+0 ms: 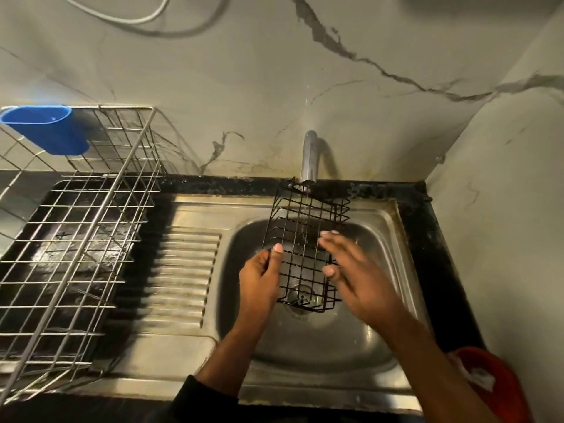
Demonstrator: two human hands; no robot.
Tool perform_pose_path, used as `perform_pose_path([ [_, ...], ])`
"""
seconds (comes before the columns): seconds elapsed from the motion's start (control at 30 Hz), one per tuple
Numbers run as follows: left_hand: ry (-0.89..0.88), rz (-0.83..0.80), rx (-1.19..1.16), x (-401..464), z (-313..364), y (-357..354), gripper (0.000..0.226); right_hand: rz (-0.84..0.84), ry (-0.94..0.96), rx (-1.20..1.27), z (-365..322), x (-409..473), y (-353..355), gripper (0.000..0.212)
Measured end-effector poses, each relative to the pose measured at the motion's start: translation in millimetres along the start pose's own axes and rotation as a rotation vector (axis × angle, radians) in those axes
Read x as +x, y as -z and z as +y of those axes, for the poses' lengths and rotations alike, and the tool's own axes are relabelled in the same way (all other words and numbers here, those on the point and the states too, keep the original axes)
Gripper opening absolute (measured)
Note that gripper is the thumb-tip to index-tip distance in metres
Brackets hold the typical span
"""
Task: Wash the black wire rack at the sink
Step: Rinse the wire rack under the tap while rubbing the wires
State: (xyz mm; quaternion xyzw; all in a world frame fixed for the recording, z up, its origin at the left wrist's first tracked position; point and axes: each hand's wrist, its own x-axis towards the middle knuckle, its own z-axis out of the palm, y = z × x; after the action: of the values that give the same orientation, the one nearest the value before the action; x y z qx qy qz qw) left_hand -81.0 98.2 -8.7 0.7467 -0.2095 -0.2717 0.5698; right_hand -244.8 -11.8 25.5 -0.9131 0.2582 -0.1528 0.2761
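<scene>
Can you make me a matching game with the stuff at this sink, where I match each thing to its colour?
Things:
1. wire rack held by the left hand
2. cup on the dish drainer
3. tap
4. tub at the bottom right

Colours:
A. shiny silver
B. orange-red
C. black
D. blue

Pairs: 1-C, 2-D, 3-A, 4-B
</scene>
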Motion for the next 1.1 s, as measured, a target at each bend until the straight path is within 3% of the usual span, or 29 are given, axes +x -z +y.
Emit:
perform_pose_path([
  [0.1, 0.011, -0.05, -0.056, -1, -5, 8, 0.034, -0.236, 0.228, -0.294, -29, 17, -28, 0.062],
  [0.2, 0.038, -0.112, -0.152, -2, -1, 19, 0.035, -0.254, 0.303, -0.439, -33, 38, -43, 0.064],
  [0.27, -0.005, -0.109, -0.114, -4, 4, 25, 0.044, -0.24, 0.22, -0.422, -22, 62, -39, 0.064],
  [0.43, -0.038, -0.141, 0.001, -5, 0, 26, 0.05, -0.06, -0.29, -0.335, 15, 129, -23, 0.063],
  [0.5, -0.032, -0.138, -0.019, -3, -3, 26, 0.046, -0.068, -0.152, -0.403, -3, 131, -37, 0.063],
  [0.57, -0.035, -0.133, -0.046, 4, -10, 30, 0.043, -0.156, 0.174, -0.396, -31, 115, -57, 0.062],
  [0.63, -0.029, -0.13, -0.059, 12, -14, 37, 0.044, -0.203, 0.291, -0.367, -33, 110, -63, 0.06],
  [0.67, -0.017, -0.127, -0.048, 14, -14, 39, 0.048, -0.169, 0.244, -0.339, -23, 120, -61, 0.059],
  [0.8, -0.016, -0.154, -0.001, 10, -13, 36, 0.046, -0.009, -0.286, -0.248, 26, 159, -41, 0.068],
  [0.87, 0.008, -0.149, 0.023, 12, -14, 35, 0.04, -0.061, -0.176, -0.224, 19, 160, -48, 0.063],
  [0.97, 0.053, -0.133, 0.019, 22, -19, 37, 0.041, -0.233, 0.207, -0.084, 1, 146, -63, 0.056],
  [1.0, 0.058, -0.125, 0.029, 24, -19, 38, 0.042, -0.233, 0.222, -0.037, 5, 147, -65, 0.054],
  [1.03, 0.055, -0.118, 0.043, 25, -19, 38, 0.042, -0.147, 0.149, 0.033, 13, 150, -66, 0.05],
  [1.1, 0.034, -0.111, 0.058, 25, -22, 39, 0.042, 0.207, -0.126, 0.293, 25, 159, -65, 0.035],
])
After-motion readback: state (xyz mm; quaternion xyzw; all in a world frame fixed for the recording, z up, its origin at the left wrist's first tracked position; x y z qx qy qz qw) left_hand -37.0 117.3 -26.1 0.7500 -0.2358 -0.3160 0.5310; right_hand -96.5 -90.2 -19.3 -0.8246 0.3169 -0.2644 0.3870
